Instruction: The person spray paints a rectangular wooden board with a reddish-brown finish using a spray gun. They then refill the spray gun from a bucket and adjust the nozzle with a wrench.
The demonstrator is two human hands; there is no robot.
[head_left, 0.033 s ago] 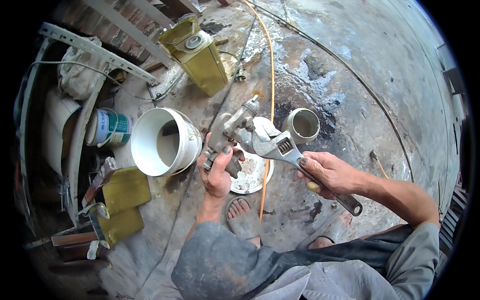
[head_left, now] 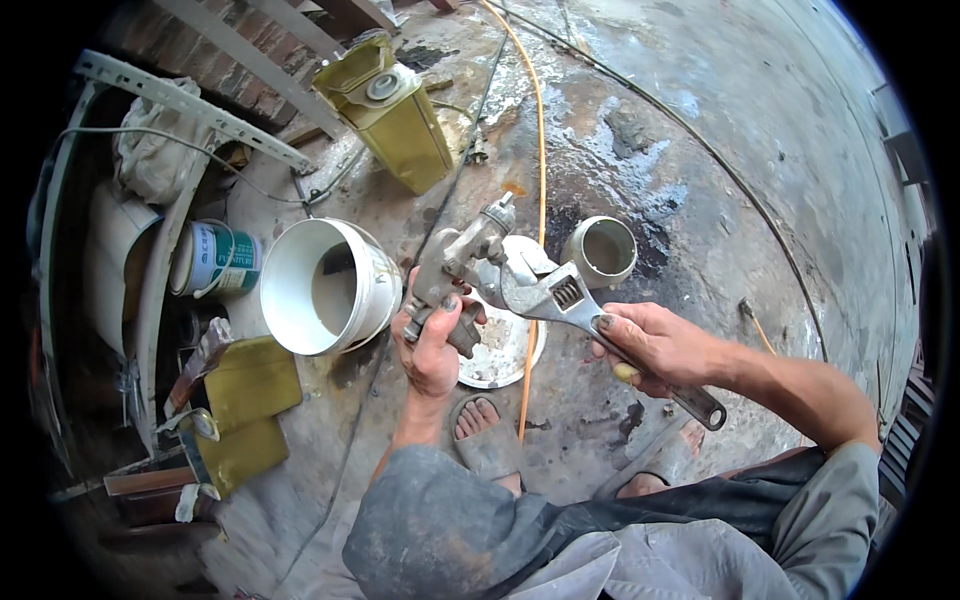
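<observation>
A paint-stained metal spray gun (head_left: 445, 270) is gripped in my left hand (head_left: 432, 345), its nozzle end tilted up and away from me. My right hand (head_left: 650, 348) is closed around the handle of an adjustable wrench (head_left: 565, 295). The wrench's jaws reach the side of the spray gun near its middle; whether they clamp a fitting there is hard to make out. Below the tools a round white lid (head_left: 500, 350), smeared with grime, is partly covered by them. Just beyond the wrench stands an open cup (head_left: 630, 262) with greyish liquid inside.
On the left stands a white bucket (head_left: 385, 290) holding murky liquid. Past it are a yellow-green tin (head_left: 405, 140) and a paint can (head_left: 235, 260) beside a metal rack (head_left: 180, 95). A crushed tin (head_left: 255, 385) lies nearer. An orange hose (head_left: 541, 130) crosses the stained floor.
</observation>
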